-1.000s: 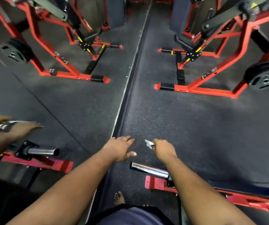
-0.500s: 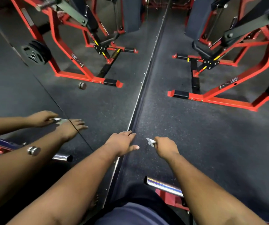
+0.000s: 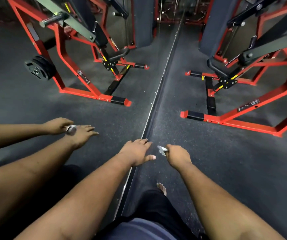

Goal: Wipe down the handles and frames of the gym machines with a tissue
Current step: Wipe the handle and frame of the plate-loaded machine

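The right hand (image 3: 178, 155) is pinching the tissue (image 3: 161, 150), the left hand (image 3: 135, 153) is hanging open; before wiping the red frame (image 3: 239, 122), the tissue should be refolded flat.

Tissue (image 3: 162, 150) mostly hidden inside right hand (image 3: 177, 155).

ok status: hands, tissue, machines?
Left hand open, empty. Right hand grips tissue. Red machine frame ahead, untouched. Mirror on left.
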